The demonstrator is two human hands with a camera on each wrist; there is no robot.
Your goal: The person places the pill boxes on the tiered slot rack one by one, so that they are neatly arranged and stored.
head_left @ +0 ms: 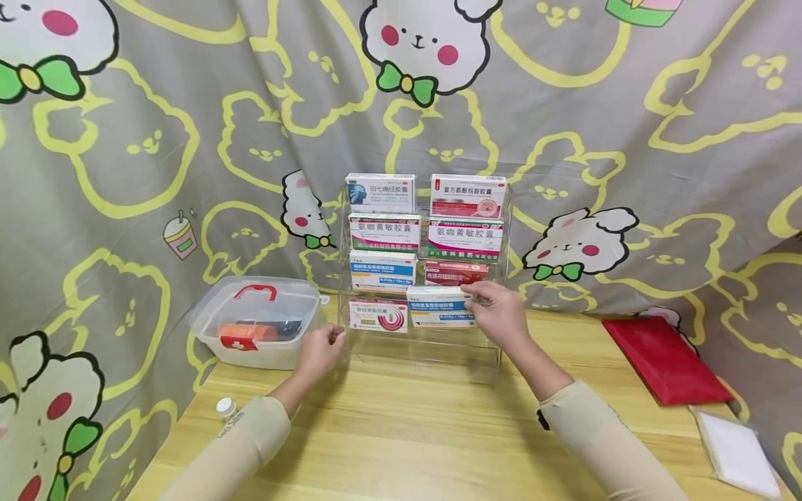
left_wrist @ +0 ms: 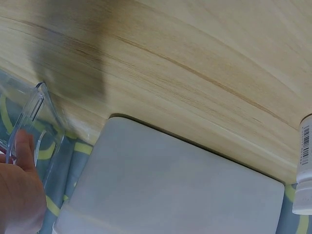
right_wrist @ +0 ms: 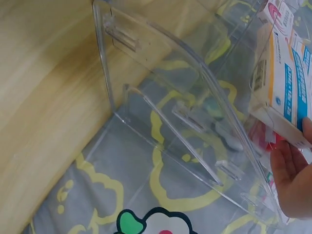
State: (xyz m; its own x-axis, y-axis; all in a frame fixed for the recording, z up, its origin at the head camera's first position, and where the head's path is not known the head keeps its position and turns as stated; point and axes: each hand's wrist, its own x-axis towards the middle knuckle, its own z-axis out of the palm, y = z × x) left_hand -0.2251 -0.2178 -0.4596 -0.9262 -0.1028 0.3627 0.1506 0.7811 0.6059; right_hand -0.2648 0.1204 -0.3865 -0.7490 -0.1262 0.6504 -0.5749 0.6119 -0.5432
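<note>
Right hand (head_left: 499,314) grip pinches blue medicine box (head_left: 441,307); left hand (head_left: 319,351) grips clear rack (head_left: 426,358) edge.

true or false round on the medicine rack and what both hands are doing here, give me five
1. The right hand pinches a blue and white box on the lowest tier. True.
2. The left hand lifts the first-aid case. False: it holds the left edge of the clear rack.
3. The case's lid is off. False: it is closed, red handle on top.
4. A red pouch lies right of the rack. True.
5. The rack is wooden. False: it is transparent plastic.
</note>
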